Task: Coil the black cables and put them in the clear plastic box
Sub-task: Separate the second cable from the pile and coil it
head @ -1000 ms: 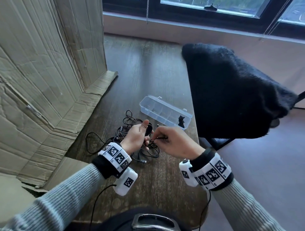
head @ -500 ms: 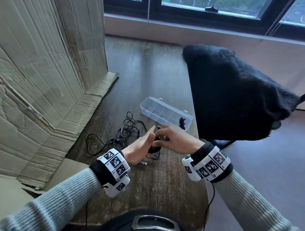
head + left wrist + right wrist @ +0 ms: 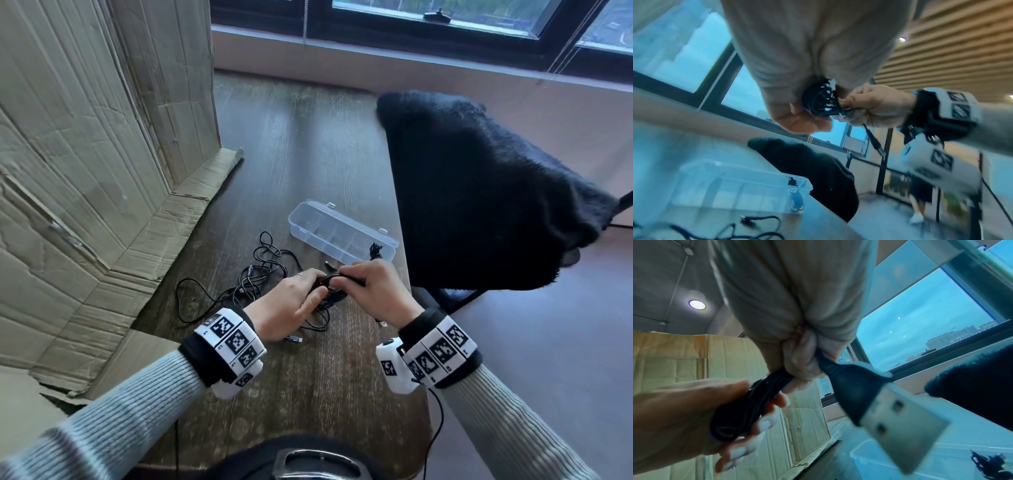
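I hold a small coiled black cable (image 3: 329, 287) above the table between both hands. My left hand (image 3: 317, 288) grips the bundle (image 3: 820, 100) from the left, fingers curled round it (image 3: 748, 405). The right hand (image 3: 346, 281) pinches the cable's end beside the coil, and its USB plug (image 3: 890, 415) sticks out below the fingers (image 3: 801, 365). Just beyond the hands lies the clear plastic box (image 3: 342, 228), open, with one black cable bundle (image 3: 376, 249) in its right end. More loose black cables (image 3: 260, 270) lie tangled on the table to the left.
Crumpled cardboard (image 3: 85, 171) stands along the left of the dark wooden table (image 3: 308, 137). A chair draped in black fleece (image 3: 479, 192) stands close at the right table edge. A loose plug (image 3: 294, 339) lies near my left wrist.
The hands have closed together on the coil. My left hand turned from thumb up to gripping the bundle, and the right hand brought the cable end up against it.
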The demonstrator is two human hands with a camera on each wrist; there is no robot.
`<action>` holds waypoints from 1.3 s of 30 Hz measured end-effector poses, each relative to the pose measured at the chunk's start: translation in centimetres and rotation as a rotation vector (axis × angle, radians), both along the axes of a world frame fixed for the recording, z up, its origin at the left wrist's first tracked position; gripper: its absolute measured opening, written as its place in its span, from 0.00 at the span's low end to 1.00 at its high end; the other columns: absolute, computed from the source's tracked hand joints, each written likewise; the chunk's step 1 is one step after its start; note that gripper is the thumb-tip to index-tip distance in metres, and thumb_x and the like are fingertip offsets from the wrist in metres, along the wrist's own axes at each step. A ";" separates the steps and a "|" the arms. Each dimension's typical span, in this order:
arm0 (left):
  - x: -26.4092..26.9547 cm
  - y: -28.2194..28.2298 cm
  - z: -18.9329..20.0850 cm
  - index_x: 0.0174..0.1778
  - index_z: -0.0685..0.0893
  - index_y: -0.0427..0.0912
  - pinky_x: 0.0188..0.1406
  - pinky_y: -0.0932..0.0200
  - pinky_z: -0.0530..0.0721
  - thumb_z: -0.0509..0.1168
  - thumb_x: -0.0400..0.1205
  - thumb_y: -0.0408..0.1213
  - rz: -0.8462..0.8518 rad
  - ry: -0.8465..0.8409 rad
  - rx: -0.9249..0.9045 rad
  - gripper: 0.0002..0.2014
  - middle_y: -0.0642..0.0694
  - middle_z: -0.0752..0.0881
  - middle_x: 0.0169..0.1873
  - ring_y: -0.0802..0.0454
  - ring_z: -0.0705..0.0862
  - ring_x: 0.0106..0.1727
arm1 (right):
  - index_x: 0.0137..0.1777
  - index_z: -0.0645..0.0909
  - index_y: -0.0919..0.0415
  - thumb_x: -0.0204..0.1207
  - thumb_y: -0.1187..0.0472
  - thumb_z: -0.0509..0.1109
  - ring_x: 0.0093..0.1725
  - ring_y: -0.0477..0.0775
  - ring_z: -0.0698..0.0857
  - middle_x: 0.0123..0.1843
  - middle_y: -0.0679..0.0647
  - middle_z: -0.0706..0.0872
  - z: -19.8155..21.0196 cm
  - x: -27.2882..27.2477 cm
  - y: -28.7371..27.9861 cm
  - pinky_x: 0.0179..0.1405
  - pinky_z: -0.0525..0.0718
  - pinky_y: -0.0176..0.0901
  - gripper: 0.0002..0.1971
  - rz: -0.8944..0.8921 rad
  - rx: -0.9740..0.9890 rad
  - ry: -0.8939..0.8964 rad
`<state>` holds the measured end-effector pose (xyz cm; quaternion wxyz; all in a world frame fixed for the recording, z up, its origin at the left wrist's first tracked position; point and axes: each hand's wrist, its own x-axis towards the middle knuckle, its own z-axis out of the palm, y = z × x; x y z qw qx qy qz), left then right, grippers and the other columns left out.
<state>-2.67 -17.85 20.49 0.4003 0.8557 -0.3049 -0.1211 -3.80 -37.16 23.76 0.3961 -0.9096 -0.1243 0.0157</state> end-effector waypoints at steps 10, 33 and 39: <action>-0.2 -0.6 -1.2 0.72 0.61 0.27 0.35 0.53 0.88 0.79 0.67 0.43 0.105 -0.560 0.418 0.46 0.33 0.84 0.50 0.43 0.86 0.37 | 0.37 0.88 0.69 0.76 0.58 0.74 0.23 0.43 0.67 0.25 0.64 0.83 0.0 -0.1 1.2 0.24 0.69 0.38 0.13 -0.104 0.076 0.071; 1.1 0.9 -1.2 0.51 0.73 0.38 0.37 0.51 0.76 0.57 0.82 0.26 -0.194 -0.365 0.644 0.05 0.40 0.84 0.45 0.39 0.85 0.42 | 0.48 0.86 0.63 0.84 0.58 0.61 0.40 0.50 0.80 0.43 0.52 0.86 2.1 0.2 -0.6 0.42 0.73 0.37 0.13 0.242 -0.422 0.256; 0.7 0.6 1.2 0.47 0.74 0.41 0.33 0.64 0.73 0.56 0.84 0.31 -0.097 -0.155 0.185 0.03 0.52 0.79 0.36 0.51 0.80 0.34 | 0.52 0.88 0.58 0.82 0.59 0.67 0.40 0.50 0.82 0.42 0.48 0.86 0.5 2.3 -1.6 0.44 0.81 0.46 0.09 0.105 -0.151 -0.006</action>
